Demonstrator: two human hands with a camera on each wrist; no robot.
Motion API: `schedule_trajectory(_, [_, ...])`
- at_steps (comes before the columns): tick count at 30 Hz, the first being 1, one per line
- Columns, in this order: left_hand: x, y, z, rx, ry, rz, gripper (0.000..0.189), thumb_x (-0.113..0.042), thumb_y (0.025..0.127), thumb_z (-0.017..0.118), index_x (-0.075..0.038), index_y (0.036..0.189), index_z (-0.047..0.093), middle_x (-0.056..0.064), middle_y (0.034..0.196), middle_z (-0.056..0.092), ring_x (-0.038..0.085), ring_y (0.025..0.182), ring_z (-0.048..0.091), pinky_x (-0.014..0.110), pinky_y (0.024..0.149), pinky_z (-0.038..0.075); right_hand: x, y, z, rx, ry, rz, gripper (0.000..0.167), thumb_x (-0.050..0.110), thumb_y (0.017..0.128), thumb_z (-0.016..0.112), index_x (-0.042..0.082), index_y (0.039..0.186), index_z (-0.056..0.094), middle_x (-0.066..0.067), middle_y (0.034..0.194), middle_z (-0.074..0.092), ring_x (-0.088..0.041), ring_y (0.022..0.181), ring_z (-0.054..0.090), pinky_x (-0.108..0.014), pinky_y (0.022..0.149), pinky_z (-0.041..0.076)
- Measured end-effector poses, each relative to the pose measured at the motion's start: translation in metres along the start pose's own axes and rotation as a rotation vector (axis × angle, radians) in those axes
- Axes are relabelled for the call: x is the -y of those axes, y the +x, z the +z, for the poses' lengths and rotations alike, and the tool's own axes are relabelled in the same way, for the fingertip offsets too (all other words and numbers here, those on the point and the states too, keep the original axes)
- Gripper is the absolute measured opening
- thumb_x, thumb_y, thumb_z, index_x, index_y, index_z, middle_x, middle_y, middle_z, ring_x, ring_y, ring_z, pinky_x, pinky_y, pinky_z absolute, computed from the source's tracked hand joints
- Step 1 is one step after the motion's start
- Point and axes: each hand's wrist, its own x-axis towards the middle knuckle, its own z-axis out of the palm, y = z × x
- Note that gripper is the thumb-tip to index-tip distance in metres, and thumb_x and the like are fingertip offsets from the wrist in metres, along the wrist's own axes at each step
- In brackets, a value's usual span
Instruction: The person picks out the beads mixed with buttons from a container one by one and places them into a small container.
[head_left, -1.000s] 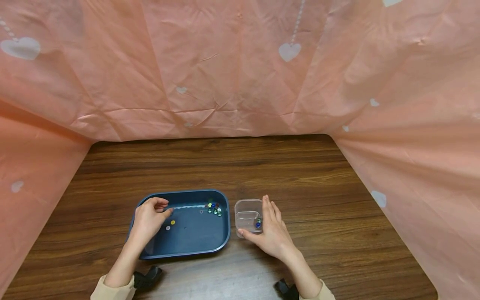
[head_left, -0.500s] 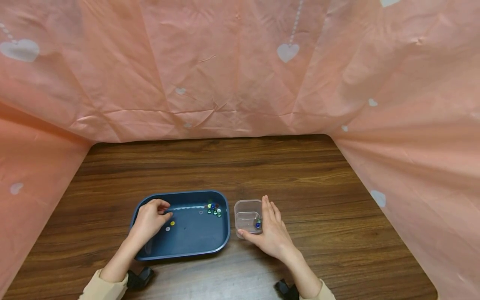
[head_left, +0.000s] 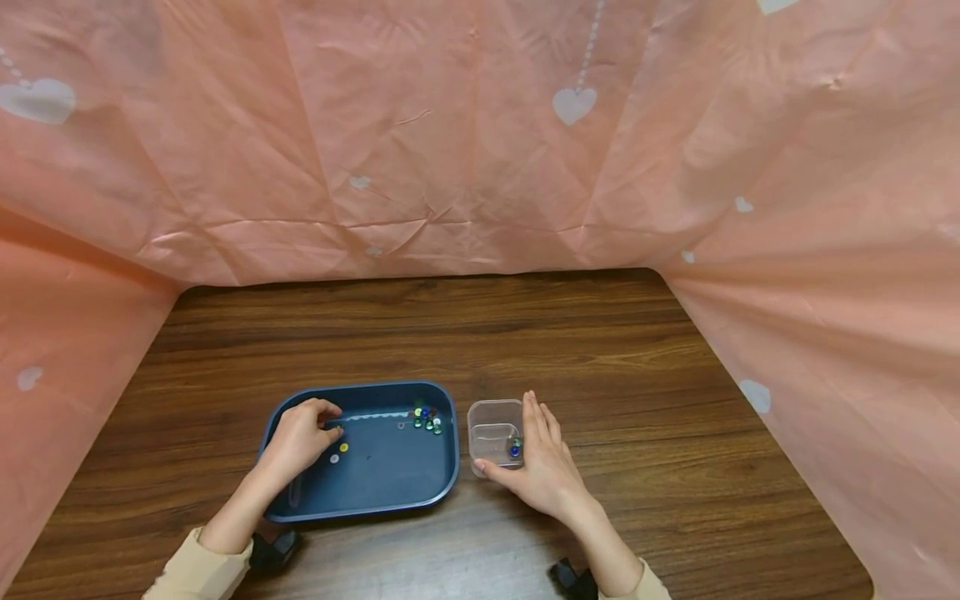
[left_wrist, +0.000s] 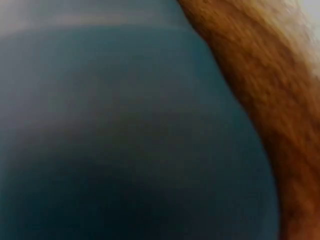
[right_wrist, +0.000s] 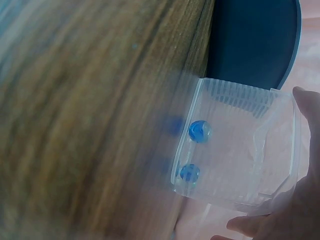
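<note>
A blue tray (head_left: 390,467) lies on the table. My left hand (head_left: 300,433) is inside its left end, fingers bent and thumb apart from the fingertips. A tiny dark speck shows at the thumb tip, too small to identify; whether it is pinched is unclear. Near that hand lie a yellow disc (head_left: 343,447) and a whitish disc (head_left: 334,459). Several glass marbles (head_left: 429,424) cluster at the tray's right end. My right hand (head_left: 547,462) holds a clear plastic box (head_left: 491,408) between thumb and straight fingers. Two blue marbles (right_wrist: 200,131) sit inside it.
The tray and box stand side by side on a wooden table (head_left: 600,333). Pink curtains (head_left: 450,150) with hearts hang at the back and sides. A pale wavy strip (head_left: 378,416) and a small ring (head_left: 401,425) lie in the tray. The left wrist view is blurred.
The left forearm has swung left, and the left hand has shifted slightly. The tray's left end has slid slightly left and nearer. The right hand and the box have barely moved.
</note>
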Motion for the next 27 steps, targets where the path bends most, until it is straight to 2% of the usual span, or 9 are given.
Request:
schedule_trajectory(18, [0.0044, 0.0034, 0.0065, 0.035, 0.026, 0.061, 0.021, 0.005, 0.081, 0.071, 0.008, 0.102, 0.069, 0.017, 0.095, 0.065, 0.028, 0.084, 0.061, 0.045, 0.071, 0.053, 0.0004, -0.0012, -0.0008, 0.002, 0.007, 0.003, 0.119, 0.066, 0.078, 0.069, 0.004, 0.157, 0.006, -0.016, 0.163, 0.011, -0.038, 0.147, 0.011, -0.067, 0.108, 0.025])
schedule_trajectory(27, [0.0031, 0.0029, 0.0076, 0.042, 0.022, 0.060, 0.017, 0.008, 0.081, 0.070, 0.006, 0.098, 0.070, 0.012, 0.090, 0.065, 0.023, 0.078, 0.058, 0.040, 0.066, 0.052, 0.0002, -0.0010, -0.0018, -0.004, 0.002, 0.000, 0.119, 0.065, 0.078, 0.069, 0.004, 0.157, 0.006, -0.016, 0.163, 0.011, -0.038, 0.147, 0.012, -0.067, 0.108, 0.026])
